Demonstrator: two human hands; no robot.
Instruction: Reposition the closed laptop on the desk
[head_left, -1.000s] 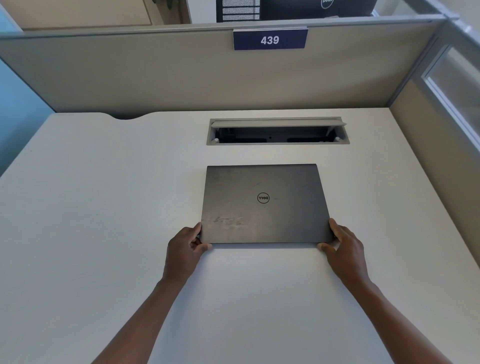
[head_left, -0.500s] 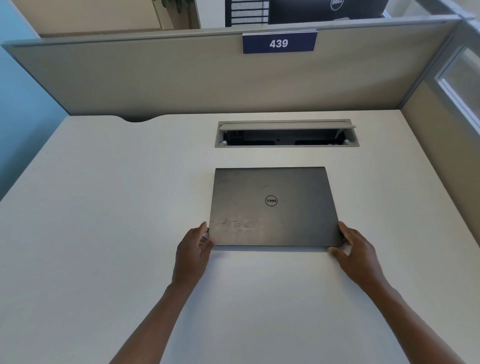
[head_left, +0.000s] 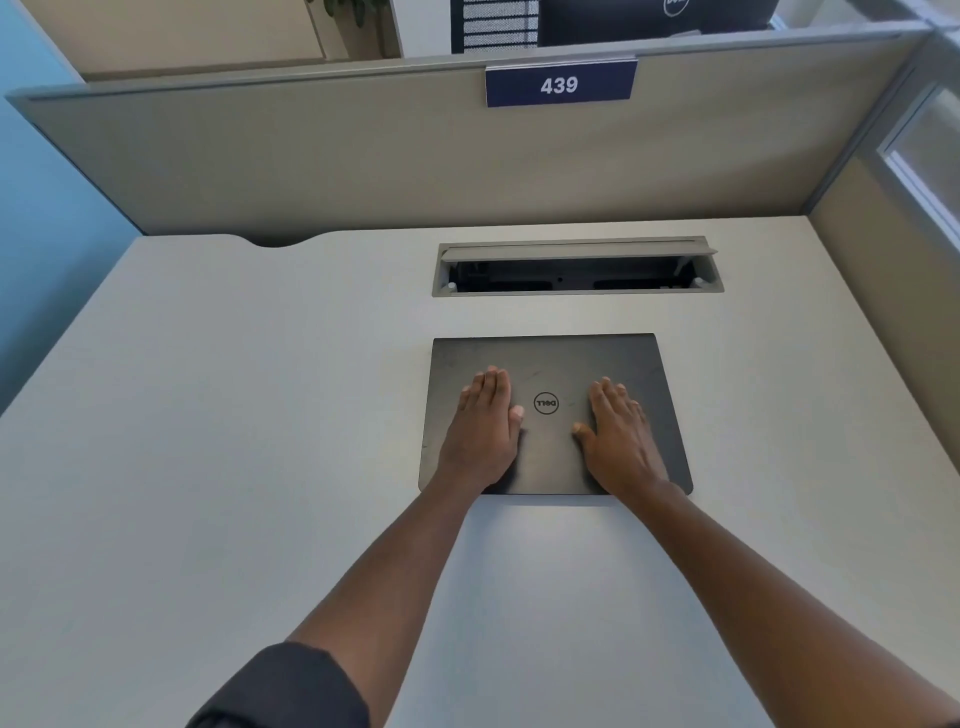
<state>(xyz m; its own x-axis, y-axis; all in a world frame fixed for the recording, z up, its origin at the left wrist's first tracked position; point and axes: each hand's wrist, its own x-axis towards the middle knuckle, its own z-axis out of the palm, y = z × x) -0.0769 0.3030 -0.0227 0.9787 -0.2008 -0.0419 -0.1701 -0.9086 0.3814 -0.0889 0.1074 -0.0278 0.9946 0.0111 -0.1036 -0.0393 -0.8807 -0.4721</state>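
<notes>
A closed dark grey laptop (head_left: 550, 358) with a round logo lies flat on the white desk (head_left: 234, 441), just in front of the cable slot. My left hand (head_left: 483, 426) rests palm down on the lid, left of the logo, fingers straight and close together. My right hand (head_left: 618, 431) lies flat on the lid to the right of the logo in the same way. Neither hand grips anything; both press on top of the lid. The laptop's near corners are partly hidden under my wrists.
An open grey cable slot (head_left: 576, 267) is set in the desk just behind the laptop. A beige partition (head_left: 415, 156) with a blue "439" sign (head_left: 560, 84) closes the back; another panel (head_left: 883, 291) bounds the right side.
Both hands left the laptop's near corners and moved onto the lid, now lying flat either side of the logo. The camera view shifted, so the laptop sits further right in frame.
</notes>
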